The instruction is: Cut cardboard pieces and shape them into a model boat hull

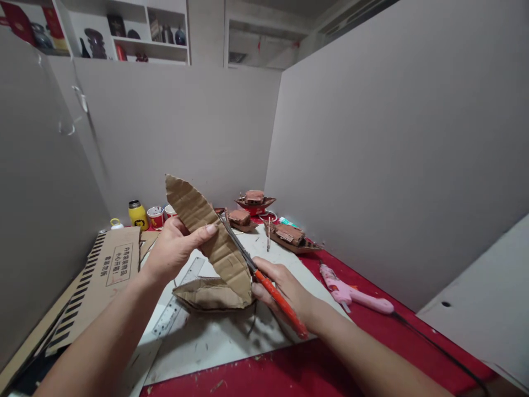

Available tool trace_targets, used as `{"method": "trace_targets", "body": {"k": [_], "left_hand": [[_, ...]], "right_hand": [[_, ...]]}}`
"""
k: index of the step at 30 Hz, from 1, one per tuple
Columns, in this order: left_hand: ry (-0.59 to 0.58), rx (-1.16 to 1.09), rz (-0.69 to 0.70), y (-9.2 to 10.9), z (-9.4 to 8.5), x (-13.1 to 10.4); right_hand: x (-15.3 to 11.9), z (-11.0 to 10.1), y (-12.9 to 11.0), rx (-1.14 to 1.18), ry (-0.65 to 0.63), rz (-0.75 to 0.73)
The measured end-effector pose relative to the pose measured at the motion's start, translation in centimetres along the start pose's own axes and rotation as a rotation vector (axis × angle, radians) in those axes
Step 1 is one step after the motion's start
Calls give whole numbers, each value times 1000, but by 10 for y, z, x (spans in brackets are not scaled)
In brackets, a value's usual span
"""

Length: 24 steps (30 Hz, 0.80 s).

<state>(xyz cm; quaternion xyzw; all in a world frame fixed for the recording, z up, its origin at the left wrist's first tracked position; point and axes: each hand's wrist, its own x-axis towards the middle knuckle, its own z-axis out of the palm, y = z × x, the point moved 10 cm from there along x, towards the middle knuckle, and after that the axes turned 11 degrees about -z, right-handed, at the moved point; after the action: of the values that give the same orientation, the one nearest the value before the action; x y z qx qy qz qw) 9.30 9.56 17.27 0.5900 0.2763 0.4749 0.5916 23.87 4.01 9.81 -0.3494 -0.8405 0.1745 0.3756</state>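
Note:
A long, pointed, leaf-shaped piece of brown cardboard (223, 251) is held up tilted at the centre. My left hand (176, 245) pinches it from the left, thumb on its face. My right hand (281, 286) grips scissors with red-orange handles (279, 300); their dark blades lie along the right edge of the piece, partly behind it. Below, a small boat-shaped cardboard hull (206, 295) sits on the white sheet, its right end overlapped by the held piece's lower end.
Small cardboard boats (291, 236) stand at the back. A pink glue gun (351, 292) lies on the red cloth (380, 331) at right. At left are a clear ruler (177, 300), printed cardboard (111, 275), a yellow bottle (138, 216) and paper cups (156, 217). Grey panels enclose the table.

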Motion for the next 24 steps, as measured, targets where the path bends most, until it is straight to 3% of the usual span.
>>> {"method": "trace_targets", "body": {"k": [9,24], "left_hand": [[26,36,-3,-2,0,0],[50,125,-3,-6,4,-1]], "right_hand": [[2,-2,2,22,-14,-59],[0,-10,9,-76,20,6]]}}
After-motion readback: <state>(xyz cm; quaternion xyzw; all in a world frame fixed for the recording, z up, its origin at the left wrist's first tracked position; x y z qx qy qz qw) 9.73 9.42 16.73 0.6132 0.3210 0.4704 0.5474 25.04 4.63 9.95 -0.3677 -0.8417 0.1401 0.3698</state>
